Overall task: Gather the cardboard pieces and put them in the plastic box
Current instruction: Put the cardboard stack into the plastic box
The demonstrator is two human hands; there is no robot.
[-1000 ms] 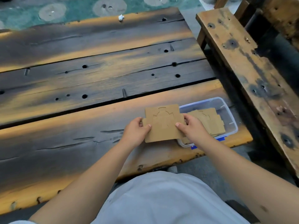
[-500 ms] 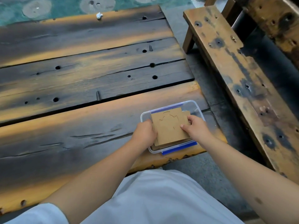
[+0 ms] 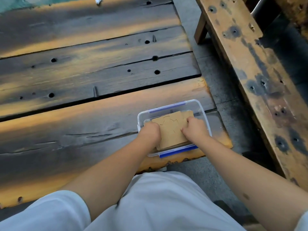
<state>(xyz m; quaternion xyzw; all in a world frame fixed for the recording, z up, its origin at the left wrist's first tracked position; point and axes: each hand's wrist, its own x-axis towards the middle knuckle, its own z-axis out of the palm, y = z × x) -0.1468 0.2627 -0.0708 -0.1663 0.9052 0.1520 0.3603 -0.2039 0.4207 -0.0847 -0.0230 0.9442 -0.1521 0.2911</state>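
The cardboard pieces [image 3: 171, 130] lie stacked inside the clear plastic box [image 3: 202, 110] at the near right corner of the scorched plank surface [image 3: 83, 80], with left hand [image 3: 150, 133] and right hand [image 3: 195, 129] fingers pressed on the top piece's edges, a wooden bench [image 3: 250, 64] standing just right.

Both bare forearms reach forward into the plastic box [image 3: 202, 108]; the left hand [image 3: 150, 133] and right hand [image 3: 195, 130] rest knuckles-up inside it, fingers curled downward.
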